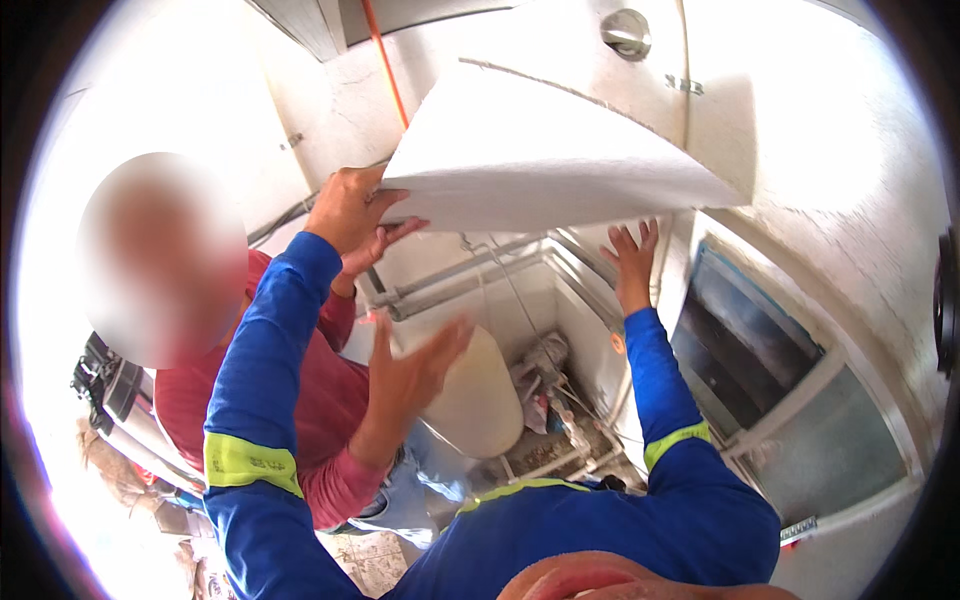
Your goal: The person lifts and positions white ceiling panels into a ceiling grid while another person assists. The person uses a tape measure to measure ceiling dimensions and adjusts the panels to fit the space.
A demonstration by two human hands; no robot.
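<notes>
A large white panel (560, 150) with a rough upper edge is raised in front of me. My left hand (350, 212), in a blue sleeve with a yellow-green band, is closed on the panel's left corner. My right hand (632, 265) is lifted just under the panel's lower right edge, fingers spread. Whether its fingertips touch the board I cannot tell. Beside me on the left stands a person in a red top (330, 400). One of that person's hands (378, 250) is at the panel's lower left, next to mine; the other hand (415, 370) is lower down, blurred.
Below the panel are grey pipes (460, 275), a rounded whitish container (478, 395) and crumpled debris (545, 365). A framed window (745, 335) lies on the right. An orange cable (386, 65) hangs near the panel's upper left, and a round opening (626, 35) is in the white surface above.
</notes>
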